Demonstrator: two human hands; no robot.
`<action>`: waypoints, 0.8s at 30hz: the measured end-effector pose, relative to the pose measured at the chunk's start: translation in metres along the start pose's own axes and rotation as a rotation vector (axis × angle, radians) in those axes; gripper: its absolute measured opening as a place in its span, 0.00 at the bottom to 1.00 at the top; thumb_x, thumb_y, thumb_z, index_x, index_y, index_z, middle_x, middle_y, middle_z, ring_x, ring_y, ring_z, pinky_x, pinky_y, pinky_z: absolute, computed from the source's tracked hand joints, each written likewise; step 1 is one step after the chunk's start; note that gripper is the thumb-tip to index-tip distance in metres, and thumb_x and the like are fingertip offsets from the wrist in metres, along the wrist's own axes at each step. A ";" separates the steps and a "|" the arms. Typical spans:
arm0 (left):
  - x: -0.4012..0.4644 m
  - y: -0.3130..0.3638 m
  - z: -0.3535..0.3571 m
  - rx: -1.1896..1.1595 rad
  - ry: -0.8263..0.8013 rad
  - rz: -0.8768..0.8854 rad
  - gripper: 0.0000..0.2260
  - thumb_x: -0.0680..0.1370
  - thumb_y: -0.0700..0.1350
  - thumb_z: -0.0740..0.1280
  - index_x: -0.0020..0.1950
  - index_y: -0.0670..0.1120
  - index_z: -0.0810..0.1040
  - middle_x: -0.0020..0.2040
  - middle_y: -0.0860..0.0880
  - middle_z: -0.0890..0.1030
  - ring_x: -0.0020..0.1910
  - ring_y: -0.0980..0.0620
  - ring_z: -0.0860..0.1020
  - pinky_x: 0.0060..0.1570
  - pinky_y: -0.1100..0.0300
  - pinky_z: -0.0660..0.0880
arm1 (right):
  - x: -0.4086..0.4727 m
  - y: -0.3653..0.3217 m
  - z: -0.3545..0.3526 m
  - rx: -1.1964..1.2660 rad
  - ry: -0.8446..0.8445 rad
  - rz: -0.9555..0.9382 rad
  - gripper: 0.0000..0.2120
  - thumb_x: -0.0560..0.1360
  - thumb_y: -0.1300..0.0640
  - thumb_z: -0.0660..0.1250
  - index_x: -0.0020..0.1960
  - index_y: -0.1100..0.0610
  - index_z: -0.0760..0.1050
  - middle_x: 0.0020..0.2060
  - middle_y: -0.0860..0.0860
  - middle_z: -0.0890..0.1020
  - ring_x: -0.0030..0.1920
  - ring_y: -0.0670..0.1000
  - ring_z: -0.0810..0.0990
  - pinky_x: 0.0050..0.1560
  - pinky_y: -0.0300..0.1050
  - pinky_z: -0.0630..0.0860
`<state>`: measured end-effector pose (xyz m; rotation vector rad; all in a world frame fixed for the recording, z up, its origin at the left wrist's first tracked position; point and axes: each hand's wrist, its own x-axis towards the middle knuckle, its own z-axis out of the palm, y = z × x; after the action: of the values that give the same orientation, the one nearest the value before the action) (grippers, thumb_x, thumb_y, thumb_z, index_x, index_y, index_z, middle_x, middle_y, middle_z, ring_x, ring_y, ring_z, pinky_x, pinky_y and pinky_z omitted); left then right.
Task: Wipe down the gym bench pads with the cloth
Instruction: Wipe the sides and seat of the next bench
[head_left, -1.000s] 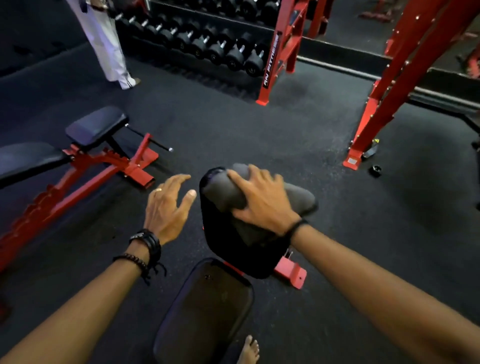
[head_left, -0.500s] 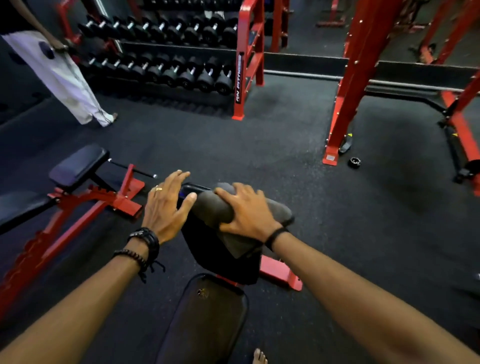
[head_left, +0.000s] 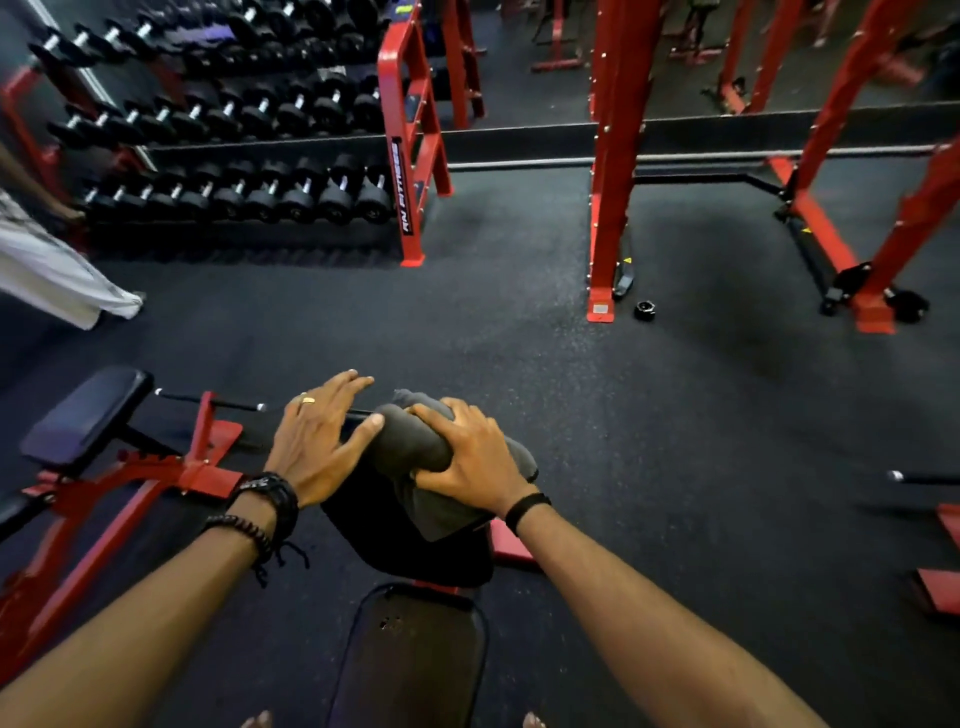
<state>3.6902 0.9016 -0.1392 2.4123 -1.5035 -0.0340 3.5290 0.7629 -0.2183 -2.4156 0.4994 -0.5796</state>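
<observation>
the left hand (head_left: 317, 447), off the pad a second ago, now presses flat beside the one cloth (head_left: 415, 452) the right hand (head_left: 470, 460) grips atop one pad (head_left: 374, 525).

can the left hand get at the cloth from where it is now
Probably yes: the left hand rests on the bench pad right beside the grey cloth, its thumb already against it. Only the right hand gripping the cloth shares the space.

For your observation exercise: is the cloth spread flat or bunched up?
Bunched: the cloth sits in a thick roll under the right hand on the pad.
</observation>
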 end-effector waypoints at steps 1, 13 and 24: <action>0.004 -0.001 0.001 0.001 -0.014 0.021 0.32 0.77 0.66 0.51 0.74 0.50 0.68 0.75 0.46 0.68 0.74 0.46 0.67 0.72 0.42 0.62 | -0.005 0.000 0.003 0.036 0.054 0.034 0.36 0.67 0.38 0.71 0.72 0.43 0.66 0.63 0.52 0.73 0.60 0.56 0.74 0.57 0.58 0.73; 0.039 -0.011 0.010 -0.111 -0.160 0.400 0.31 0.77 0.66 0.52 0.75 0.52 0.67 0.76 0.50 0.67 0.74 0.50 0.66 0.75 0.47 0.57 | -0.031 -0.020 0.078 0.764 0.689 0.818 0.41 0.62 0.21 0.63 0.63 0.50 0.73 0.57 0.50 0.80 0.58 0.50 0.79 0.61 0.58 0.75; 0.069 -0.031 0.034 -0.135 -0.417 0.947 0.28 0.81 0.59 0.50 0.80 0.53 0.54 0.80 0.52 0.58 0.77 0.56 0.60 0.76 0.49 0.57 | -0.003 -0.074 0.084 0.336 1.026 0.880 0.36 0.73 0.26 0.53 0.77 0.37 0.53 0.75 0.43 0.65 0.71 0.41 0.65 0.71 0.45 0.66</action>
<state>3.7426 0.8455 -0.1700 1.4290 -2.5708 -0.4297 3.5851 0.8584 -0.2336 -1.2116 1.5917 -1.2959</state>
